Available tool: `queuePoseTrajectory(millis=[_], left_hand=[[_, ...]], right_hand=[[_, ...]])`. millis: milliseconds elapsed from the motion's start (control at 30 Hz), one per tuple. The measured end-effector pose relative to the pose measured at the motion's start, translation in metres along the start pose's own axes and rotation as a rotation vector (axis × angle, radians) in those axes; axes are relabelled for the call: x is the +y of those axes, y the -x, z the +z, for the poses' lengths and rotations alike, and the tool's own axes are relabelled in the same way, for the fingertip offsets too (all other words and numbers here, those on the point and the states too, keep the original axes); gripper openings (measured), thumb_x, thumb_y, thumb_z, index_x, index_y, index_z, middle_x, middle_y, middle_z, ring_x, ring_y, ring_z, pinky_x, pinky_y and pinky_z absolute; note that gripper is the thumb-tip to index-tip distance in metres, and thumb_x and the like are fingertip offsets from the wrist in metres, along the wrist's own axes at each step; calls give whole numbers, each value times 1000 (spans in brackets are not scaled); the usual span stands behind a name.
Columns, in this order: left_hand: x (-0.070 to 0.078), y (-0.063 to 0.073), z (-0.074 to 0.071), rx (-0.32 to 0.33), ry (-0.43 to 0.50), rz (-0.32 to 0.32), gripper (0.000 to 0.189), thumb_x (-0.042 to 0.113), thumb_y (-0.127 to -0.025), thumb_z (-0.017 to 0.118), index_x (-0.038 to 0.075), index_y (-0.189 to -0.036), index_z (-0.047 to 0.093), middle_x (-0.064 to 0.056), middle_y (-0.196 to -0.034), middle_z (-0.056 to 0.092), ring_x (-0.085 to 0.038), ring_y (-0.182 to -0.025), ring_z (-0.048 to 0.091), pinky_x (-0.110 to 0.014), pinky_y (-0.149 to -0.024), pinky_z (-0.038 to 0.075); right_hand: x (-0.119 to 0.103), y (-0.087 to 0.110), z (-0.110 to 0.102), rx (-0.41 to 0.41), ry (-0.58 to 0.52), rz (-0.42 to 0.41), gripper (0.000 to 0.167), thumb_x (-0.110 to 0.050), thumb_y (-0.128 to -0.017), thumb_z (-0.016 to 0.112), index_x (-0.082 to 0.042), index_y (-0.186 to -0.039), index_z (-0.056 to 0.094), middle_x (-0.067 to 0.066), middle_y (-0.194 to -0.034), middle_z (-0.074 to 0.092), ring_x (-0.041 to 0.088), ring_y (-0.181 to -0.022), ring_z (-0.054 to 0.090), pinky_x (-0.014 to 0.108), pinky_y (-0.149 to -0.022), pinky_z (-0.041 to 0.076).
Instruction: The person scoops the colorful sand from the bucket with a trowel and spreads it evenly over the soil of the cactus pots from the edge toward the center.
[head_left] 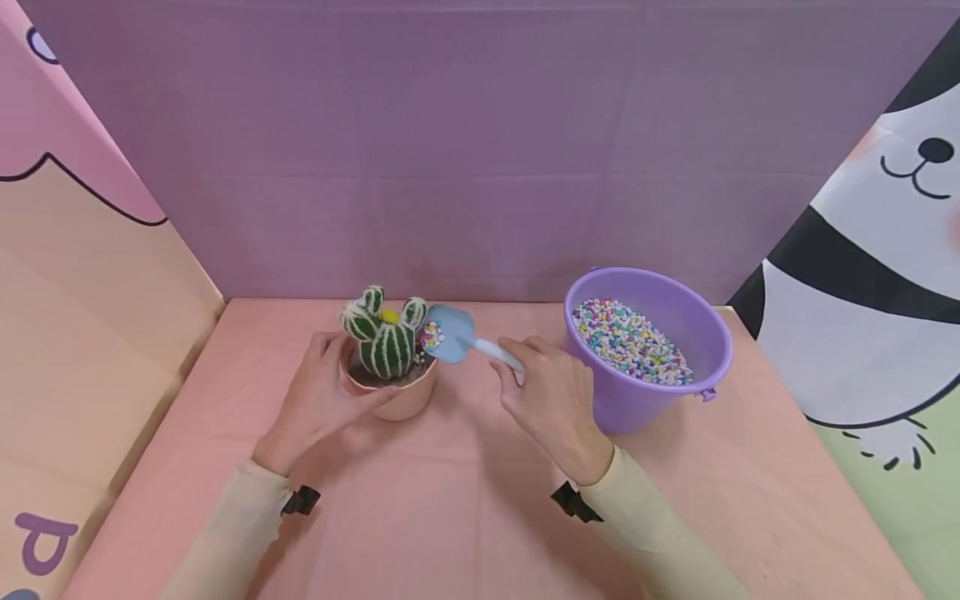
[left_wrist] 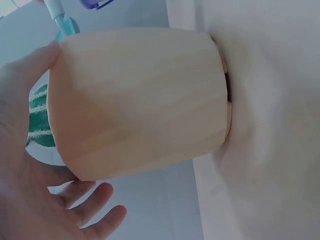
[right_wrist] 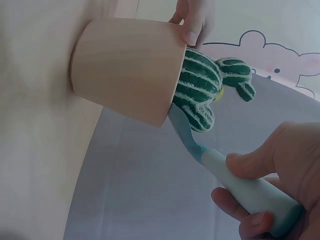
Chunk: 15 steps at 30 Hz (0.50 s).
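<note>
A green cactus [head_left: 387, 350] with white fuzzy ribs and a yellow flower stands in a peach flowerpot [head_left: 408, 402]. My left hand [head_left: 318, 400] grips the pot by its rim, the thumb on one side and the fingers round the other [left_wrist: 30, 135]. In my right hand [head_left: 551, 396] is a small blue shovel [head_left: 452, 333], held by its pale handle [right_wrist: 245, 187]. Its blade tips down at the pot's right rim beside the cactus, with some colourful pebbles [head_left: 432, 336] at the tip. The right wrist view shows the blade's edge right at the rim.
To the right stands a purple bucket [head_left: 641, 408] partly filled with multicoloured pebbles [head_left: 630, 342]. A pink cloth [head_left: 450, 517] covers the table. A purple backdrop [head_left: 480, 150] rises behind, and printed panels flank both sides, the right one with a panda [head_left: 885, 292].
</note>
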<state>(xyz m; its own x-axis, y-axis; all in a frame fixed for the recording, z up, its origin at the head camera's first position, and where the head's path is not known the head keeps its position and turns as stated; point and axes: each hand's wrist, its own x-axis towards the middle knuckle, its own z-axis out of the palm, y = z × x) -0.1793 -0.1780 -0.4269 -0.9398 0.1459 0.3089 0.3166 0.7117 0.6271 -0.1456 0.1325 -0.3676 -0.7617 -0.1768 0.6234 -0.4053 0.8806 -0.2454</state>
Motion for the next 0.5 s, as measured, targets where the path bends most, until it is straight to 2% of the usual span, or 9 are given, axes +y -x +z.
queuePoseTrajectory(millis=[100, 333, 500], left_hand=[[-1, -1, -2, -17, -8, -4, 107, 58, -78, 91, 2, -157, 44, -20, -144, 47, -35, -131, 49, -58, -111, 48], [-12, -12, -4, -85, 139, 136, 101, 39, -80, 95, 16, -161, 41, -10, -159, 50, -33, -148, 46, -60, -122, 37], [-10, -10, -4, -110, 146, 86, 101, 43, -81, 93, 15, -162, 39, -12, -161, 48, -34, -150, 44, -61, -123, 37]], right_hand=[[-2, 0, 0, 7, 4, -3, 27, -23, -87, 87, -15, -113, 83, 3, -87, 76, 21, -57, 64, 36, -45, 45], [-1, 1, 2, 9, 9, 3, 28, -24, -87, 88, -15, -113, 84, 2, -88, 76, 22, -59, 65, 36, -45, 46], [0, 1, 2, 18, 10, 0, 28, -23, -87, 87, -16, -114, 84, 2, -90, 78, 22, -60, 67, 38, -45, 47]])
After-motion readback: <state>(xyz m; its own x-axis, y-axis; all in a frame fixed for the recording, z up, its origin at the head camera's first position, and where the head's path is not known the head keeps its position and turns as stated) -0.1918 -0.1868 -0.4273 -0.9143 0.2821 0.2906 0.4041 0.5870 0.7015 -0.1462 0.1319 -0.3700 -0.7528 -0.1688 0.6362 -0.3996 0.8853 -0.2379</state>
